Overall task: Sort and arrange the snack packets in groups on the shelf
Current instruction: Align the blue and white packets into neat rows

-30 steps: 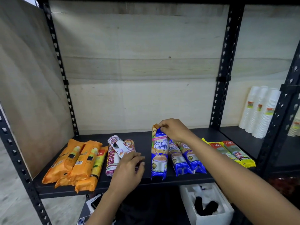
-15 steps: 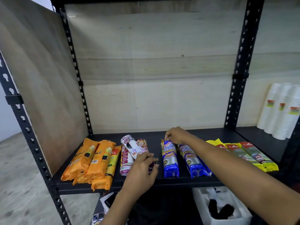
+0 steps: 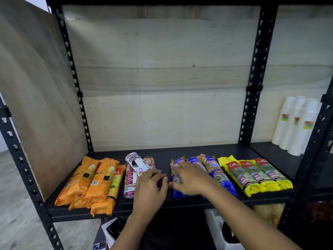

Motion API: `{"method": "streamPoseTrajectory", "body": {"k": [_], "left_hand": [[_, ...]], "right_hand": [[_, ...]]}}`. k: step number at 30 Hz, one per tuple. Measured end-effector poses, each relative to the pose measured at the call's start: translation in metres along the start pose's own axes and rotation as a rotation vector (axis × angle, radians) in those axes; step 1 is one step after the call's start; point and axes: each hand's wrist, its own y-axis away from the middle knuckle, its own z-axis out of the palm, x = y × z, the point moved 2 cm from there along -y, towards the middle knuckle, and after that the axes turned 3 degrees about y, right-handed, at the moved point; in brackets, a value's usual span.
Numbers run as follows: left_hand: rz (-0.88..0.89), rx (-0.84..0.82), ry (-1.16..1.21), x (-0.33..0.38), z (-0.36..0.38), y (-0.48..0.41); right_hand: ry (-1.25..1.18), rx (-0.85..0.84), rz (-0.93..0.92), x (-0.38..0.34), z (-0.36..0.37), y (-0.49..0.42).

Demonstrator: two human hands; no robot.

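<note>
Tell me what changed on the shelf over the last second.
The right hand laid the upright blue packet down flat beside the other blue ones and now rests on it. The left hand stayed by the maroon packets. The orange packets and yellow packets did not move.

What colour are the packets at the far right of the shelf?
Yellow packets with red labels, seen in the head view.

left hand (image 3: 150, 184) palm down, fingers curled, right hand (image 3: 189, 178) flat, fingers spread
</note>
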Motion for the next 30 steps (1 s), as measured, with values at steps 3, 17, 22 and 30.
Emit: {"method": "streamPoseTrajectory", "body": {"k": [3,17,22,30], "left_hand": [[0.009,-0.012,-0.032,0.000,0.003,0.002],[0.016,-0.008,-0.040,0.001,0.012,0.008],[0.017,-0.023,-0.040,0.000,0.011,0.009],[0.018,-0.015,-0.038,0.001,0.013,0.010]], "right_hand": [[0.015,-0.015,-0.004,0.005,0.010,0.012],[-0.044,0.143,-0.067,0.020,0.028,0.033],[0.000,0.177,-0.030,0.016,0.026,0.034],[-0.063,0.199,0.060,0.020,0.024,0.037]]}}
